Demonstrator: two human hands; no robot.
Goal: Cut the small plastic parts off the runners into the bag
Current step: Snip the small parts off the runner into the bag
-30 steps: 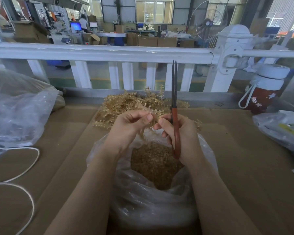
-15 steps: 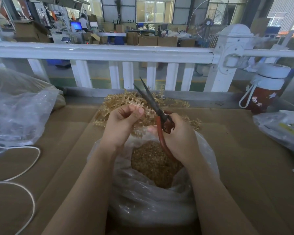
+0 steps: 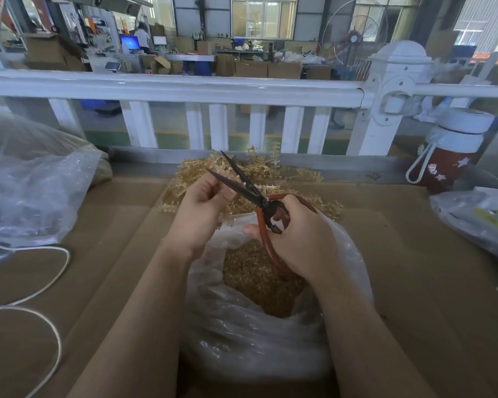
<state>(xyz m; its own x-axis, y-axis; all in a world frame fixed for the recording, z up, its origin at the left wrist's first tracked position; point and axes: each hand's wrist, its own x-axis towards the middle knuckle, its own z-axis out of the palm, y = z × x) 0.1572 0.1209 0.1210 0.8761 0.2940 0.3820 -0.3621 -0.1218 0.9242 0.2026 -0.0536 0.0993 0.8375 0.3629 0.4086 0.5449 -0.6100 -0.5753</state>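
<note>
Mid-task, cutting underway. Right hand [image 3: 299, 239] grips the red-handled scissors [image 3: 259, 202], fingers curled thru the loops; blades are parted, tips pointing up & away from the bag. Left hand [image 3: 204, 208] pinches a tan runner [image 3: 227, 175] btwn thumb & fingers, holding it just above the far rim of the clear plastic bag [image 3: 256, 340], w/ the runner sitting in the open blades. Can't tell which small part is lined up, too small.

Done so far: bag holds a good heap of cut parts [image 3: 256, 277], tan, piled under both wrists. So plenty already snipped.

Left to do: a sizeable pile of uncut runners [image 3: 299, 173] lies just beyond the bag, btwn it & the white railing [image 3: 170, 90]. Judging by the pile vs the heap, prob somewhere around halfway, but the bag's depth is hidden so that's rough.

Left of the bag: another clear bag [image 3: 32, 182] & a white cord [image 3: 41, 282]. Right of it: a red bottle w/ white lid [image 3: 449, 156].
</note>
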